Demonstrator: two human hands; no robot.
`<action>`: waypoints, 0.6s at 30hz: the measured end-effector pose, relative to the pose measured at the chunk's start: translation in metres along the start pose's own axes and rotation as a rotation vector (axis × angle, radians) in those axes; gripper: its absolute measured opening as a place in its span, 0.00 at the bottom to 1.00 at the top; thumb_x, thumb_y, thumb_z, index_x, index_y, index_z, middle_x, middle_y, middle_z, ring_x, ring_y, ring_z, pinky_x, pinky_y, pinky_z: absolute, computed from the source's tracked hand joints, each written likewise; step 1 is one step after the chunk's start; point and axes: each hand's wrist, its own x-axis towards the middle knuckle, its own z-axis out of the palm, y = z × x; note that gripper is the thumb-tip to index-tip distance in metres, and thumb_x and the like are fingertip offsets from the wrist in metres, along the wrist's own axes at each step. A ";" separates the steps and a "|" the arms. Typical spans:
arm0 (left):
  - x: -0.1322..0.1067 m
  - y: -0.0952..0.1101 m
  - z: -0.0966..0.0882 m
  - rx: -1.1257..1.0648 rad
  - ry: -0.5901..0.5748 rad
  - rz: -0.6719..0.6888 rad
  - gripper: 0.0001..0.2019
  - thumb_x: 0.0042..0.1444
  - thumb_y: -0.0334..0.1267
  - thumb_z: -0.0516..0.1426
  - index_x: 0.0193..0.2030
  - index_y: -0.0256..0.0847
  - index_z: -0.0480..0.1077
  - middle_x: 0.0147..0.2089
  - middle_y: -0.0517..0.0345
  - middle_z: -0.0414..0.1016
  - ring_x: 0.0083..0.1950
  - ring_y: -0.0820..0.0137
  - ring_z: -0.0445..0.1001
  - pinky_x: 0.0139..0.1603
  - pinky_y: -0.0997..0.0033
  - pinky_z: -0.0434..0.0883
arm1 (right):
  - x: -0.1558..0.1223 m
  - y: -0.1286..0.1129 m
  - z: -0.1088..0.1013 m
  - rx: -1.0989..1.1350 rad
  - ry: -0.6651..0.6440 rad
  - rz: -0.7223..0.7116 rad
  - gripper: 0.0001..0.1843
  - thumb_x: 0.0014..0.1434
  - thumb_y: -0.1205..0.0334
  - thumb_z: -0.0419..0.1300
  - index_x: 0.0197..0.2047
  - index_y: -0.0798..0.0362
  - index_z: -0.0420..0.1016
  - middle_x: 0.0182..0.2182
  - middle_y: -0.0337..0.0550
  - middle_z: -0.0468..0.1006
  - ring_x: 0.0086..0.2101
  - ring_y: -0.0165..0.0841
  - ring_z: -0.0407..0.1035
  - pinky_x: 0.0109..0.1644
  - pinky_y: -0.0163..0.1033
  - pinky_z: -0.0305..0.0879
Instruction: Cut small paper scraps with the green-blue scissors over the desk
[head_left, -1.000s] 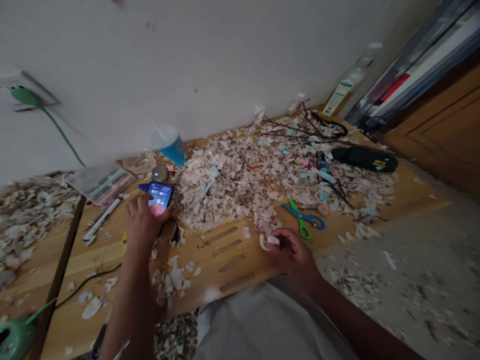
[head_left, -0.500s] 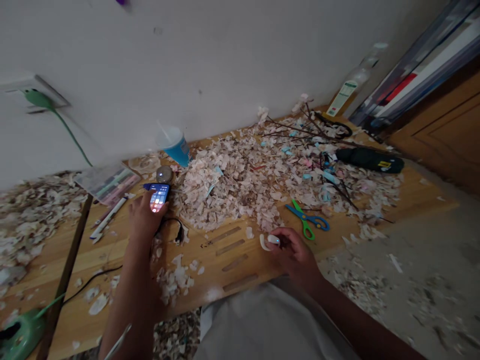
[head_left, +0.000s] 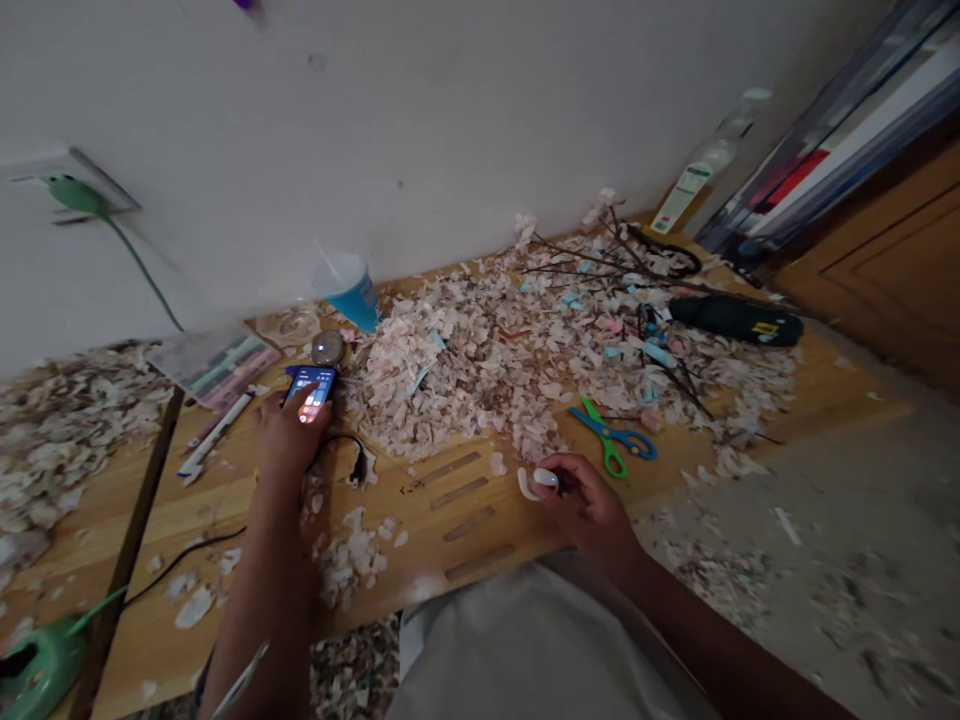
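My left hand (head_left: 289,435) lies over the near end of a lit smartphone (head_left: 313,388) on the wooden table. One finger reaches onto the screen and the others are spread near its left edge. A small white device (head_left: 545,478) with a blue light and a curved white part is pinched in my right hand (head_left: 589,510), low over the table's front edge. Just beyond that hand lie green-and-blue scissors (head_left: 615,437), blades partly apart. A round grey object (head_left: 327,348) with a small light sits behind the phone.
A heap of pale petal-like scraps (head_left: 450,370) covers the table's middle. Behind stand a blue cup (head_left: 356,298) and a bottle (head_left: 694,180). Dry branches (head_left: 622,265) and a dark green bundle (head_left: 739,320) lie right. Pens (head_left: 217,435) and a black cable (head_left: 195,547) lie left.
My left hand has shifted slightly left and down, uncovering more of the phone, and a finger now reaches over its screen. The right hand keeps its hold on the white device.
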 end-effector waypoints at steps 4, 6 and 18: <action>0.004 -0.002 0.002 -0.011 0.005 -0.003 0.26 0.60 0.54 0.54 0.60 0.45 0.74 0.56 0.41 0.70 0.60 0.50 0.67 0.64 0.49 0.62 | 0.000 -0.002 0.001 -0.003 -0.003 0.009 0.13 0.61 0.51 0.64 0.46 0.47 0.72 0.38 0.40 0.77 0.37 0.33 0.71 0.43 0.38 0.69; 0.007 -0.003 0.001 -0.009 -0.004 0.001 0.26 0.60 0.54 0.54 0.60 0.44 0.74 0.55 0.41 0.71 0.59 0.50 0.68 0.63 0.48 0.62 | 0.000 -0.001 0.001 -0.010 -0.001 0.010 0.13 0.61 0.51 0.64 0.46 0.47 0.72 0.38 0.40 0.76 0.37 0.33 0.71 0.43 0.37 0.69; 0.025 0.008 0.000 -0.009 -0.048 -0.118 0.34 0.54 0.53 0.59 0.65 0.38 0.64 0.59 0.35 0.71 0.62 0.43 0.67 0.63 0.43 0.61 | -0.002 -0.016 0.007 0.020 -0.057 -0.028 0.11 0.61 0.54 0.65 0.46 0.46 0.74 0.37 0.40 0.76 0.36 0.33 0.71 0.43 0.37 0.70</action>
